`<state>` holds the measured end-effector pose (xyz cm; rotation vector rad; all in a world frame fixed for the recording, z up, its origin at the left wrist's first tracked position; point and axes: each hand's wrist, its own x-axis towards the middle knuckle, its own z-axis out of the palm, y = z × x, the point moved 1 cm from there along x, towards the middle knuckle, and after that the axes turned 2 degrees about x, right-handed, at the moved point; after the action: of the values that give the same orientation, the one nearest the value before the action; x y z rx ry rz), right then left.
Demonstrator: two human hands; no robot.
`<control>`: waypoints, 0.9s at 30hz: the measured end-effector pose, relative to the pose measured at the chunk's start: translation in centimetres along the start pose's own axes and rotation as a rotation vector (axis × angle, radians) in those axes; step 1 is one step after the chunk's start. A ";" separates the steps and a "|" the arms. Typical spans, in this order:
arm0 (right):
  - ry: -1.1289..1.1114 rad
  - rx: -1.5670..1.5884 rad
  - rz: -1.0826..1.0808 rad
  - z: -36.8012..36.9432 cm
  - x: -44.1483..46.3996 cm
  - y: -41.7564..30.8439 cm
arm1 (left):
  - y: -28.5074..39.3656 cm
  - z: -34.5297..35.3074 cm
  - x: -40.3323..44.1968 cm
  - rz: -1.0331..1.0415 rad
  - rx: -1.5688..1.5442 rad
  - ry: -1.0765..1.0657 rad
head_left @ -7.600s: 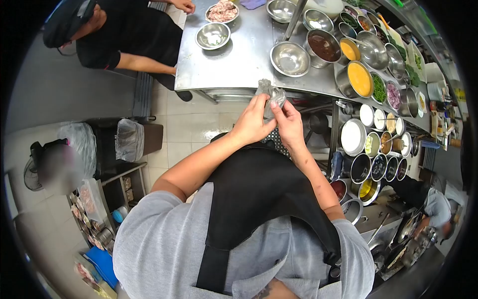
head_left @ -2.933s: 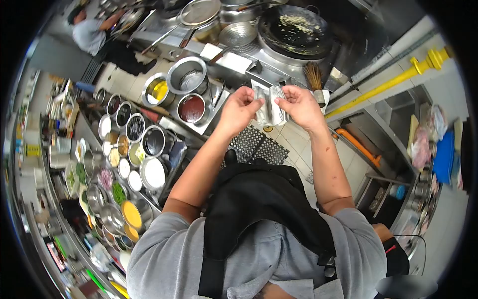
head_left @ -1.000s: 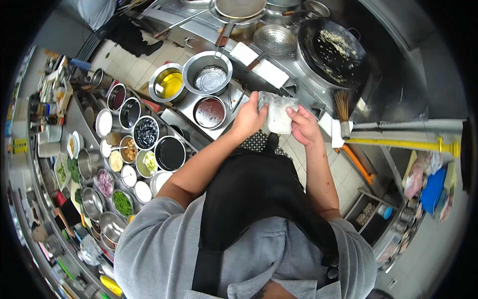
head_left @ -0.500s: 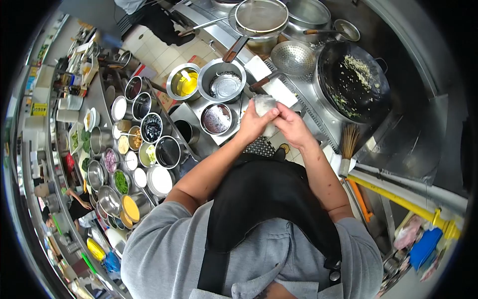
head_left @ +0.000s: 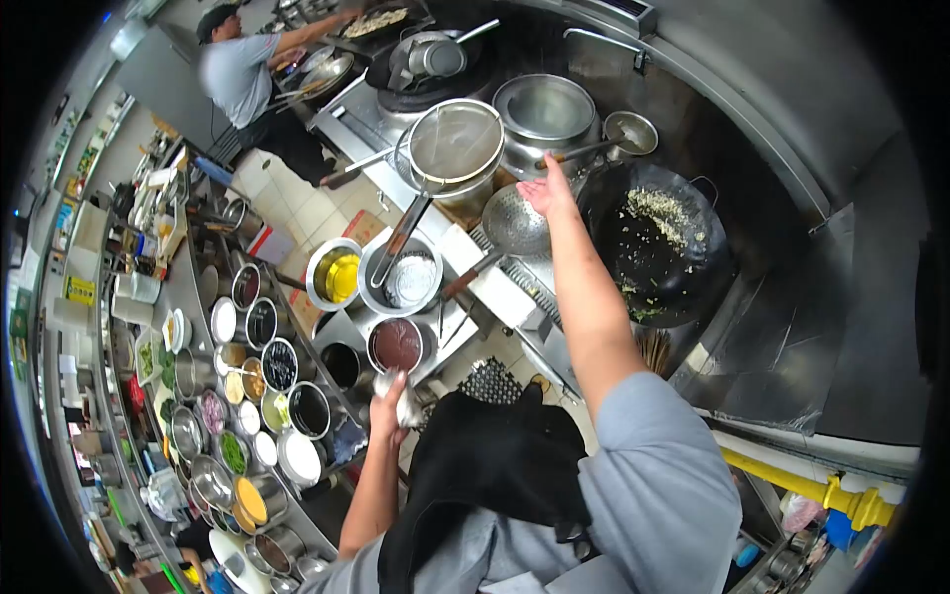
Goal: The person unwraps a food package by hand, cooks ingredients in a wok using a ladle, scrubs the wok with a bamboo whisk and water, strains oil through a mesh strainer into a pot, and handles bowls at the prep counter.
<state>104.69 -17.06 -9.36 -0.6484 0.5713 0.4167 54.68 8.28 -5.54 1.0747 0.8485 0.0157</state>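
Observation:
A crumpled white cloth [head_left: 407, 403] is gripped in my left hand [head_left: 387, 408], low by the apron and just below a pot of reddish-brown sauce [head_left: 398, 343]. My right hand [head_left: 548, 192] is stretched out over the stove, fingers apart and holding nothing. Its raised thumb comes close to the brown handle end of a ladle [head_left: 631, 137]; whether they touch I cannot tell. Beneath that hand lies a perforated strainer [head_left: 515, 224]. To its right, a black wok [head_left: 658, 282] contains chopped pale bits and some green scraps.
A mesh sieve [head_left: 455, 142] rests on a pot beside a lidded pan [head_left: 544, 105]. Pots of yellow oil [head_left: 339, 276] and clear liquid [head_left: 409, 281] stand left of the stove. Many ingredient containers line the left counter. A co-worker [head_left: 240, 74] works at the far stove.
My hands have separated. The left moved down and left with the cloth; the right let go of it and reached forward towards the ladle. The view has shifted, showing the co-worker.

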 end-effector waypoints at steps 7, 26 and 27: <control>0.299 0.261 -0.459 2.6 5.4 -8.1 | -2.8 -5.8 -3.0 -0.255 -0.374 0.004; 0.255 -0.080 -0.130 -8.4 5.3 -17.7 | 6.1 -1.0 9.4 -0.322 0.079 -0.394; 0.284 -0.154 -0.079 -8.1 5.9 -17.9 | 6.7 -0.8 9.9 -0.289 0.158 -0.441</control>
<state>115.72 -34.30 -10.30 -0.8828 0.7851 0.2974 63.57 16.24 -6.50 1.0403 0.6020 -0.5207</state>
